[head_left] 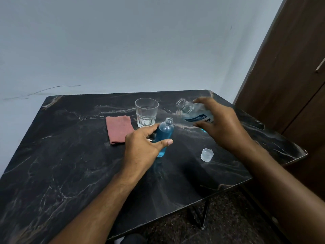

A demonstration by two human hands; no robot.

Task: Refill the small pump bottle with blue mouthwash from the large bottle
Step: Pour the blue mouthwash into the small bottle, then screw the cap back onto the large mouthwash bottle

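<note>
The small clear bottle [164, 136] stands on the dark marble table [70, 155] with its neck open and blue mouthwash filling most of it. My left hand [143, 147] holds it around the middle, thumb in front. My right hand [221, 124] grips the large bottle [194, 112], blurred, tilted with its open mouth pointing left, above and to the right of the small bottle's neck. Its label is blue and white. A clear plastic cap [207, 155] lies on the table under my right wrist. The pump top is hidden from view.
An empty drinking glass [146, 112] stands just behind the small bottle. A folded pink cloth [119, 129] lies to its left. The table's right edge runs close to a brown wooden door [290, 76]. A pale wall rises behind.
</note>
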